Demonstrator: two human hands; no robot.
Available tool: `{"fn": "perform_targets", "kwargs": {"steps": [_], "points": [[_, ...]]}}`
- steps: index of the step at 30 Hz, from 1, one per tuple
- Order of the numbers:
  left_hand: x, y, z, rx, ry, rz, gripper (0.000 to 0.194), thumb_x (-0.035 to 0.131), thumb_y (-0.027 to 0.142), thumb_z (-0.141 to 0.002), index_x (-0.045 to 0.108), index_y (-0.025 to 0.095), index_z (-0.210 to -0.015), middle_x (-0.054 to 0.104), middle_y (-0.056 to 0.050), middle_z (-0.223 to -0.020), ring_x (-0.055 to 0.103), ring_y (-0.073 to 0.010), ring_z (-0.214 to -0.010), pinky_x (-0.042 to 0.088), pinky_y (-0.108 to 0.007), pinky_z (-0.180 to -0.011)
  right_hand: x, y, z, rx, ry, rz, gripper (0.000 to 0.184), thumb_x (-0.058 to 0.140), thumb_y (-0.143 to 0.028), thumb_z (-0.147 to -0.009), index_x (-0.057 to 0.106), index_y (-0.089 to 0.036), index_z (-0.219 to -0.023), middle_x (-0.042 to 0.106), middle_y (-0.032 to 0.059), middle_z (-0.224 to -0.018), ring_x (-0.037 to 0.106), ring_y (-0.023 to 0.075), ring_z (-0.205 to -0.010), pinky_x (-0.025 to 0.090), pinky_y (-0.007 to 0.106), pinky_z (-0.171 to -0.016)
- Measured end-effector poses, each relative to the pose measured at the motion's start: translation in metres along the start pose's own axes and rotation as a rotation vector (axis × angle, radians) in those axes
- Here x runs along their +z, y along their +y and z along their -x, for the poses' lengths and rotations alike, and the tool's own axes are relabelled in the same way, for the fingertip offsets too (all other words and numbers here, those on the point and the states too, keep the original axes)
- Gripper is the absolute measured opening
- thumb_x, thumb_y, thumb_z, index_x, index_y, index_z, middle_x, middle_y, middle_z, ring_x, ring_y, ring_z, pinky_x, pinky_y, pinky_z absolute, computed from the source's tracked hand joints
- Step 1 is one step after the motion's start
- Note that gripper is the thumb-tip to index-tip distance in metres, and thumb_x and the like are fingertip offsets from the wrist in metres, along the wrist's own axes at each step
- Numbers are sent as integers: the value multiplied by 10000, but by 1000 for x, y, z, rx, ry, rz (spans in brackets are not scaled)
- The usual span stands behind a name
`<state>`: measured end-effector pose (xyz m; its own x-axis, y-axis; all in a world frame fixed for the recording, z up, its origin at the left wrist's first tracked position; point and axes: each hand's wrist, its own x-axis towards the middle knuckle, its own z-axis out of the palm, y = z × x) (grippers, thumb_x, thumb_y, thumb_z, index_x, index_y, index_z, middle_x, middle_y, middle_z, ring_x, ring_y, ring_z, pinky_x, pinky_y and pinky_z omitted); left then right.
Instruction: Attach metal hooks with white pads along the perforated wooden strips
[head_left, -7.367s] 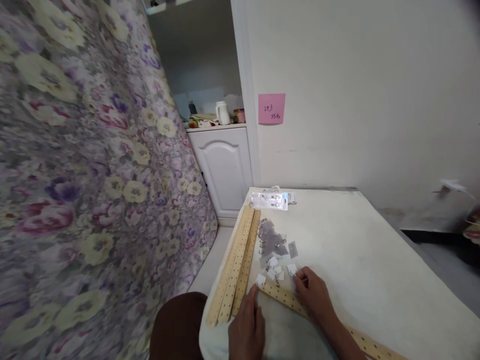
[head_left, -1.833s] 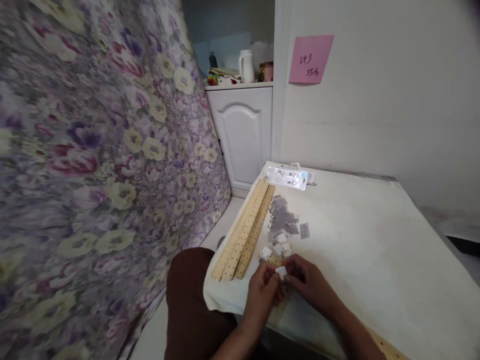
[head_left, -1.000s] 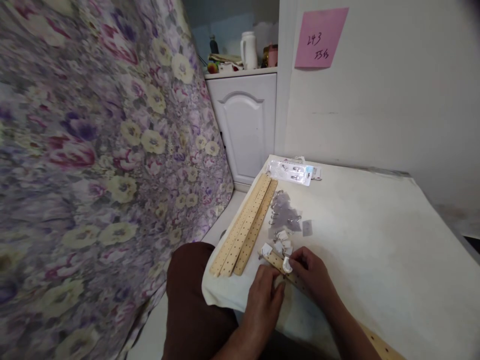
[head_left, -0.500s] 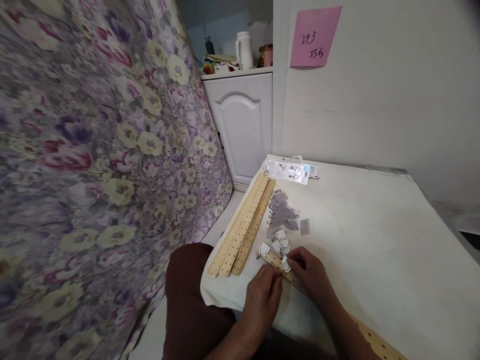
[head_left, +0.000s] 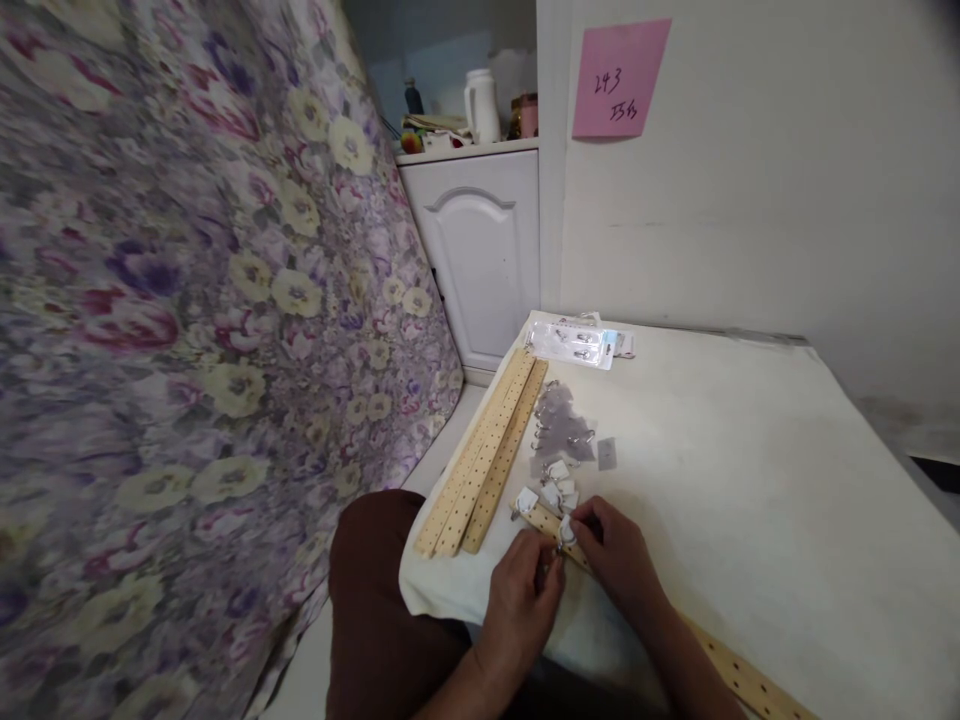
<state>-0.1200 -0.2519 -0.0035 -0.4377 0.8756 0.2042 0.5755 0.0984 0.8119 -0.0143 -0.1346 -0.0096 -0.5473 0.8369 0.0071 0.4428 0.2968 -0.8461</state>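
A pale yellow perforated strip [head_left: 540, 517] lies slantwise under my hands, and part of it shows again beyond my right forearm. On the strip sits a small white tag-like piece with a metal hook [head_left: 568, 530]. My right hand [head_left: 616, 548] pinches this piece at its right edge. Closed at its lower, metal end, my left hand [head_left: 523, 583] has its fingertips pressed together; exactly what they grip is too small to make out. Another white piece [head_left: 526, 500] with metal on it rests at the strip's far end. Several loose white pieces [head_left: 557, 490] lie just behind.
Several perforated strips [head_left: 487, 455] lie along the table's left edge. Grey square pieces with metal hooks [head_left: 562, 425] are piled to their right, one grey square [head_left: 607, 454] apart. Clear plastic packaging [head_left: 571, 342] lies at the back. A floral curtain [head_left: 262, 300] hangs left.
The head view has shifted slightly. My left fingers have changed their pose a little at the metal end of the white piece; my right hand keeps its pinch.
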Motion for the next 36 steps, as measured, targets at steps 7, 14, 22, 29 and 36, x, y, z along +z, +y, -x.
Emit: {"fn": "perform_targets", "kwargs": {"steps": [7,14,22,29,36], "points": [[3,-8,-1,77,23,-48,262,529,124,-843,579,225,-1080,592,-36,-967,571,-173,-880,472,-287,-781,0,-2,0,5,0,-1,110,488,-267,-788,583,-213,-774,647,11,-713,602,185,-689,420,283,-663],[4,-14,1,136,-4,-36,282,491,153,-893,592,228,-1145,599,-47,-953,590,-173,-889,501,-289,-789,1,-1,1,-15,-6,-25,100,486,-252,-784,579,-215,-768,643,0,-708,597,178,-684,412,277,-659],[6,-14,0,141,5,-35,262,477,176,-914,612,226,-1134,594,-48,-927,593,-168,-863,507,-280,-766,-2,-5,1,-16,-11,2,109,482,-259,-788,574,-206,-766,634,9,-712,590,182,-689,408,282,-661],[5,-13,0,132,-20,-34,279,472,173,-919,594,230,-1164,594,-45,-935,594,-165,-873,504,-281,-777,-1,-4,2,-14,-1,4,84,488,-245,-775,560,-209,-751,628,2,-702,584,175,-676,408,276,-657],[5,-14,1,134,-24,-28,265,477,171,-918,600,231,-1145,597,-42,-940,596,-163,-883,504,-276,-784,0,-2,1,-27,6,22,87,478,-246,-777,545,-214,-730,606,-4,-682,569,172,-658,401,268,-634]]}}
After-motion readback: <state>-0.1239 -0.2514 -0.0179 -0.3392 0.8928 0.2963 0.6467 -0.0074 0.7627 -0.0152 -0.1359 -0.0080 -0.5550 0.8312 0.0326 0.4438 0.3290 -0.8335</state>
